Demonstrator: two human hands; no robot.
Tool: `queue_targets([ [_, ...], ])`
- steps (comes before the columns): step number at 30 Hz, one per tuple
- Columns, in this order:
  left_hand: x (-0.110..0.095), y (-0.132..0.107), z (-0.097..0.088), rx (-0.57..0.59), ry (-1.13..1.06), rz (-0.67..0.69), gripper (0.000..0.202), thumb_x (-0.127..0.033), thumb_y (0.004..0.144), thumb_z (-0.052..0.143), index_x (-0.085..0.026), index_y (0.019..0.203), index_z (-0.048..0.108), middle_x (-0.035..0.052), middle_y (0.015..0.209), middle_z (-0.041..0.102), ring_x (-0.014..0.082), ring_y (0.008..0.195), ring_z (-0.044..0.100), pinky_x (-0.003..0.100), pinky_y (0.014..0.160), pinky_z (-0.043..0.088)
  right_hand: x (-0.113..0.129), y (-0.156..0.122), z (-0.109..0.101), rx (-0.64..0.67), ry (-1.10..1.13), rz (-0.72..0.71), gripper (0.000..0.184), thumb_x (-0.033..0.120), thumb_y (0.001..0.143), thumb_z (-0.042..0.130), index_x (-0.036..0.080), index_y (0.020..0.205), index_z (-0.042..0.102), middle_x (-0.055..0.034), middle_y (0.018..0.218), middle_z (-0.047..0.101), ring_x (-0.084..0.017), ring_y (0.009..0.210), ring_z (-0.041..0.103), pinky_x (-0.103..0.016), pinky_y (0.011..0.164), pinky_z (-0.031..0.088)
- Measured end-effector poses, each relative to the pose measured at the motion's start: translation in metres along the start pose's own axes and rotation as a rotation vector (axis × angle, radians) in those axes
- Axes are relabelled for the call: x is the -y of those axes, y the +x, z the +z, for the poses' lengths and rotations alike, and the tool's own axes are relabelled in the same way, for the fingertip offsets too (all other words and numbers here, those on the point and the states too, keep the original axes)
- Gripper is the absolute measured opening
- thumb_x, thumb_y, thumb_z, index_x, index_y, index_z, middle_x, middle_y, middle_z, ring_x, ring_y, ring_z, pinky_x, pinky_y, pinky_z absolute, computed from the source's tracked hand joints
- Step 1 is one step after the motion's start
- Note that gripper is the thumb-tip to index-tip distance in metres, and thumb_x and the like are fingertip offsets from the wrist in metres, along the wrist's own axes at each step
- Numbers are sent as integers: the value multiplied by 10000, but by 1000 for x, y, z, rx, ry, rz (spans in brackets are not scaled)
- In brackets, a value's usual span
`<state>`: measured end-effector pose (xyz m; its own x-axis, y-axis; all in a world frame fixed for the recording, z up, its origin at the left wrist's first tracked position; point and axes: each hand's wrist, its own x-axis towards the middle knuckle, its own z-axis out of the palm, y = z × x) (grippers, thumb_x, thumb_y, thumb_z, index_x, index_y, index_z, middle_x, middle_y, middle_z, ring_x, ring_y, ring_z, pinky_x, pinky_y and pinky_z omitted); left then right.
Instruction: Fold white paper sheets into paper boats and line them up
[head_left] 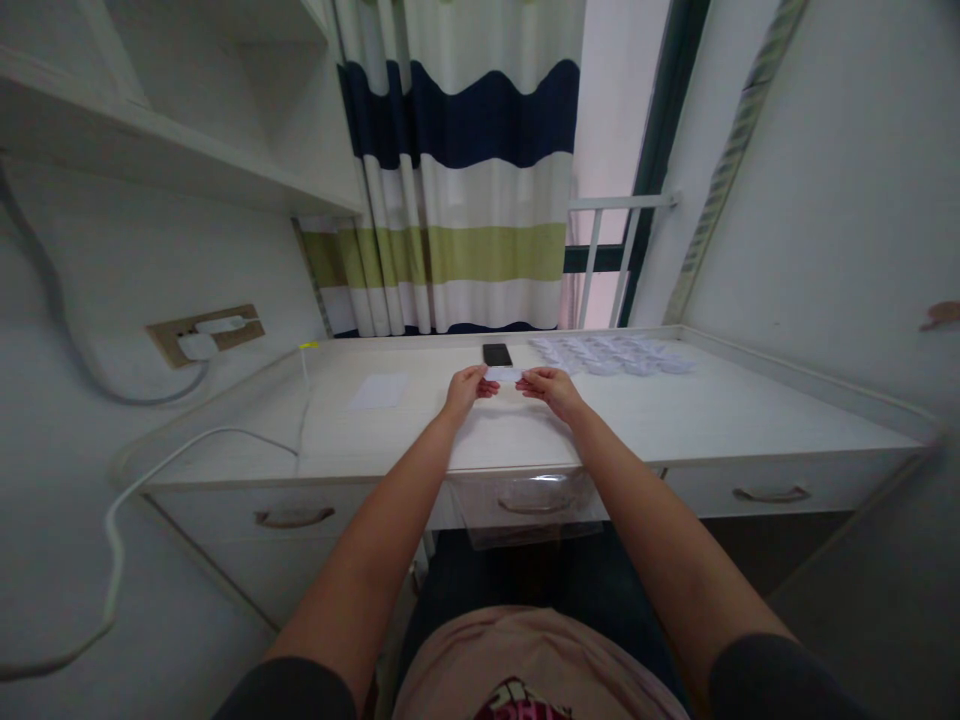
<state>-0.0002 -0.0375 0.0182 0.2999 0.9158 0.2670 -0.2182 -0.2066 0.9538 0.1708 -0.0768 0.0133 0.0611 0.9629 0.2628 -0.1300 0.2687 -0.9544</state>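
Between my two hands, a small piece of white paper is held out level, just above the white desk. My left hand pinches its left end, and my right hand pinches its right end. Just beyond the paper lies a dark, flat, phone-like rectangle. To the right of it, several folded white paper pieces are laid out in rows along the back of the desk. Flat on the left part of the desk is a white paper sheet.
A white cable hangs over the desk's left side, near a wall socket with a plug. Clear plastic drapes over the front edge at the middle drawer. A striped curtain hangs behind. Shelves overhang the upper left.
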Motion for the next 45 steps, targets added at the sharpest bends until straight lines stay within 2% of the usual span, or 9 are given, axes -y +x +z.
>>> queue_targets([
  [8,0,0,2,20,-58,9,266,-380,761,549,-114,767,546,38,583,632,96,510,588,196,530,453,0,2,1,-38,45,-55,284,373,525,758,164,637,601,-11,619,636,-132,624,628,-248,644,511],
  [17,2,3,-2,43,-121,-12,279,-384,768,543,-107,796,551,50,591,634,110,506,592,221,542,462,-2,2,0,14,68,-60,279,422,626,684,166,695,596,-39,666,666,-137,622,634,-234,581,499],
  [24,1,0,2,56,-128,-23,261,-355,784,529,-100,819,573,56,604,641,116,531,599,231,572,468,-2,3,1,-80,83,-97,326,444,549,721,158,627,587,-13,589,636,-116,565,612,-207,532,477],
  [28,-1,-2,2,75,-135,-53,241,-336,785,527,-100,803,574,60,605,642,122,537,603,235,571,471,-2,4,1,-94,101,-86,326,440,547,724,168,678,602,-2,630,626,-119,547,617,-206,486,466],
  [33,-1,-3,2,114,-144,-95,228,-313,773,527,-97,811,588,76,645,648,151,598,625,246,566,475,-4,5,1,-102,123,-90,308,424,574,716,176,728,618,-6,678,622,-116,580,622,-232,568,495],
  [39,0,-7,2,208,-97,-117,215,-303,695,616,-106,780,611,91,799,646,170,699,631,265,611,476,-6,5,2,-29,67,-151,256,370,553,735,177,681,625,8,679,613,-94,616,582,-254,661,481],
  [45,5,-7,2,288,3,-148,249,-268,587,725,-101,707,585,61,708,626,140,650,611,282,649,460,-6,2,6,79,10,-192,243,287,534,745,194,735,646,7,734,626,-105,659,563,-280,687,464],
])
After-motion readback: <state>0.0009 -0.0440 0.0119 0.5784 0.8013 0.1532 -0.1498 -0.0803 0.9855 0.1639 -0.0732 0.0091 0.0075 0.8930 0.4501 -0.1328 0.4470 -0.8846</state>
